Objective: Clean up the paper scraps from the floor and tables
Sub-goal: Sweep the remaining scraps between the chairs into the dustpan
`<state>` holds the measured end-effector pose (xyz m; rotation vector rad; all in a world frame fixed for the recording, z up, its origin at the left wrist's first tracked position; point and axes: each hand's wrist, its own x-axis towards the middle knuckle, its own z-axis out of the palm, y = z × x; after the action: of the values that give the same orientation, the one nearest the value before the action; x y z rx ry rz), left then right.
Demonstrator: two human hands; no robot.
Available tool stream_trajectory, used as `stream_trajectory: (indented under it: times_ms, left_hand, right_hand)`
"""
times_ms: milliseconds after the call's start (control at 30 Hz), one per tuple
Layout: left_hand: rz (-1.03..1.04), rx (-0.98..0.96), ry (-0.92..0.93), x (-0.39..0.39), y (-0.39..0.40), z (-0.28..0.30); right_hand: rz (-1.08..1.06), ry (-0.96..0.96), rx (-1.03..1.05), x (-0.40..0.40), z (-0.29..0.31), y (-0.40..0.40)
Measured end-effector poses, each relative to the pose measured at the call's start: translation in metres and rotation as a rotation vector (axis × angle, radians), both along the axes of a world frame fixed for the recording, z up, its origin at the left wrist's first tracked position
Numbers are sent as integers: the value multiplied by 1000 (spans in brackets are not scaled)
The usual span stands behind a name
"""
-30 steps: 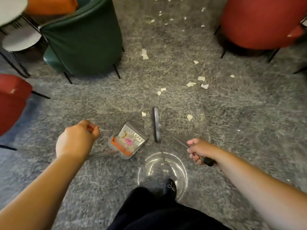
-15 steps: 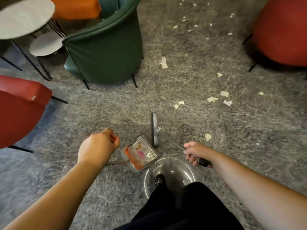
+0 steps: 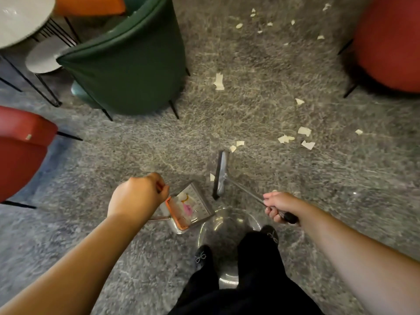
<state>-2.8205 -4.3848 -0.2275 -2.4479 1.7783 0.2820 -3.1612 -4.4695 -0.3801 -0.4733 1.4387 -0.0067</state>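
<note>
Open floor (image 3: 261, 110) runs straight ahead between the green chair (image 3: 129, 64) on the left and the red chair (image 3: 391, 42) on the right, only paper scraps (image 3: 295, 137) lying on it. Far left is tight: another red chair (image 3: 20, 151) low down, round tables (image 3: 20, 19) on thin black legs behind the green chair. Near the feet, broom head (image 3: 220, 173) and dustpan (image 3: 188, 208) sit just apart.

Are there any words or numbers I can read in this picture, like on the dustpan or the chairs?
There are none that can be read.
Dustpan: pink and yellow marks and thin lines inside it, too blurred to read.
Broom, green chair, red chair: no text shows.
Paper scraps: look blank, too small to tell.
</note>
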Motion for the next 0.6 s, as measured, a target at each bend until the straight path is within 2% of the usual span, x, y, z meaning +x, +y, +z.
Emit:
stream_trajectory:
  times_ms: [267,467,600]
  left_hand:
    - [84,-28,96,-83,-70,1]
    - [61,-79,158,-138,-103,0]
    - [57,-109,179,-162,-118,3]
  right_hand:
    - [41,103,-19,-106,24,-53]
    - [-49,210,-93,-161,19,-73]
    - [-101,176,-137,-180,20,-77]
